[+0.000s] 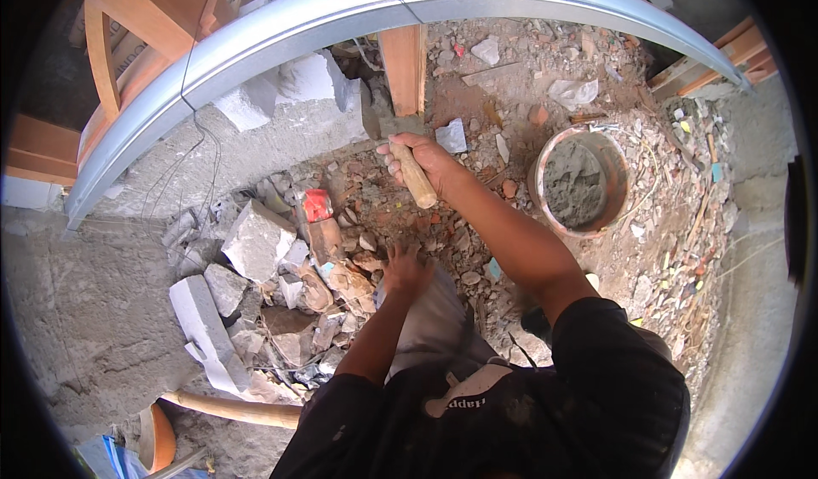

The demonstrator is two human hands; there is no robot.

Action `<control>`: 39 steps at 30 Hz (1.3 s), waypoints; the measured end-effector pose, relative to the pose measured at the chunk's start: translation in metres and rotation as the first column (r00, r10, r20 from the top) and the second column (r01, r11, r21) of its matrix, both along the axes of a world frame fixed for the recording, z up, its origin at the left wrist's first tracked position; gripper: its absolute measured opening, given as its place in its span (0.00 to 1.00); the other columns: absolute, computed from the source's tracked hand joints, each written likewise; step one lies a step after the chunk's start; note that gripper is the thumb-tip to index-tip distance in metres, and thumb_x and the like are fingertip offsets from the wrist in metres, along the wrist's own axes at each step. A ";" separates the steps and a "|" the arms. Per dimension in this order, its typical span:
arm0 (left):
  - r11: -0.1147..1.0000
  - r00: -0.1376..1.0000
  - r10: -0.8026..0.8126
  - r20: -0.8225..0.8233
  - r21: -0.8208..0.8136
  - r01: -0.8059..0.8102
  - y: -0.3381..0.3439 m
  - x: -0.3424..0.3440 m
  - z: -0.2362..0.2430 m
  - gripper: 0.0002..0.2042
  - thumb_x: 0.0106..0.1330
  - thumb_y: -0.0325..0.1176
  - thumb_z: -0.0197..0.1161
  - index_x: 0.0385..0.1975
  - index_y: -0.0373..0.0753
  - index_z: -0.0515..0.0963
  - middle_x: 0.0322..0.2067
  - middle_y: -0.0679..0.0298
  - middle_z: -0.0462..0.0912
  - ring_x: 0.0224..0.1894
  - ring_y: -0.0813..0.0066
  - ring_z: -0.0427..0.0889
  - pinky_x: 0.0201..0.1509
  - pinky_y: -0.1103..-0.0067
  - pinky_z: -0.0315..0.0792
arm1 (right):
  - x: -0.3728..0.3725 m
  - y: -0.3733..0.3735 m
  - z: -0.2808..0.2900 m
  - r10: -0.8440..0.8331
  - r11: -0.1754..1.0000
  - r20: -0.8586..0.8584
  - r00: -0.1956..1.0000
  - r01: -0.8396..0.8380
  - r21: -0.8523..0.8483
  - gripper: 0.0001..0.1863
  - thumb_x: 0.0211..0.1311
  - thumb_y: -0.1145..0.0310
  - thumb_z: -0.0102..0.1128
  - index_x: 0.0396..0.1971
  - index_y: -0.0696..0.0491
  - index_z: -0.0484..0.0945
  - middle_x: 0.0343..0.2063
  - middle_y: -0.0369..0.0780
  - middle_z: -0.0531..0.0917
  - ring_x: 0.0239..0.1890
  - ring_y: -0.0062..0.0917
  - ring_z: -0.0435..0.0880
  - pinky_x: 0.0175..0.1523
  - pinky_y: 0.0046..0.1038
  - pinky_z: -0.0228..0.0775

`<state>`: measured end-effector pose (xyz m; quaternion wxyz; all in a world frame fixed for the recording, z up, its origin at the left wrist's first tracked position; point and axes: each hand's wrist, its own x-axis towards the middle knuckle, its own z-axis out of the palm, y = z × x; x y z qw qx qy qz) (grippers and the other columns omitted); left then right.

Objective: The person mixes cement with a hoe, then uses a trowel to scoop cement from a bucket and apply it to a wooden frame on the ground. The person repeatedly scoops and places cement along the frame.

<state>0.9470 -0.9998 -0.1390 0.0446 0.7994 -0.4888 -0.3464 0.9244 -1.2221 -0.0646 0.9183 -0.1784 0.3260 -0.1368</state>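
Note:
My right hand [436,165] is closed round a thick, pale wooden handle [416,182] in the middle of the scene. Its rounded end points toward me; what the other end carries is hidden by my fingers. Below it, my left hand [406,272] lies on my bent knee in grey trousers [434,317], fingers stretched out and holding nothing. To the right of my right forearm, a round bucket [626,185] holds wet grey mortar [575,185]. Beyond my right hand stands an upright wooden post [403,70].
A curved-looking metal beam [341,31] crosses the far side, with thin wires hanging from it. White block pieces [315,83] sit on a concrete ledge [256,142]. Broken rubble [256,245] heaps up at left. A wooden pole [234,409] lies near me, beside an orange curved piece [158,436].

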 end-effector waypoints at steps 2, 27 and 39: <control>1.000 1.000 0.021 -0.002 0.004 -0.021 0.002 0.005 0.003 0.26 0.59 0.50 0.58 0.55 0.42 0.70 0.65 0.51 0.57 0.68 0.51 0.55 0.67 0.55 0.55 | -0.007 0.004 0.007 0.042 0.998 0.019 0.999 -0.041 -0.043 0.18 0.65 0.57 0.52 0.39 0.59 0.73 0.23 0.37 0.74 0.22 0.21 0.73 0.24 0.24 0.69; 0.921 0.954 -0.148 -0.260 -0.388 0.037 -0.087 -0.038 -0.026 0.21 0.58 0.36 0.64 0.50 0.35 0.74 0.50 0.47 0.73 0.47 0.48 0.76 0.47 0.64 0.73 | -0.311 0.050 0.167 -0.334 0.528 -0.903 0.272 -0.739 -0.418 0.13 0.61 0.64 0.56 0.34 0.61 0.76 0.20 0.38 0.77 0.20 0.19 0.77 0.27 0.25 0.69; 0.885 0.894 -0.449 0.002 -0.140 0.445 -0.157 -0.102 -0.043 0.37 0.53 0.39 0.68 0.62 0.34 0.61 0.54 0.54 0.65 0.57 0.59 0.66 0.59 0.66 0.64 | -0.353 0.072 0.151 -0.359 0.694 -0.891 0.276 -0.559 -0.453 0.13 0.59 0.66 0.57 0.31 0.62 0.75 0.20 0.40 0.78 0.20 0.22 0.76 0.27 0.27 0.71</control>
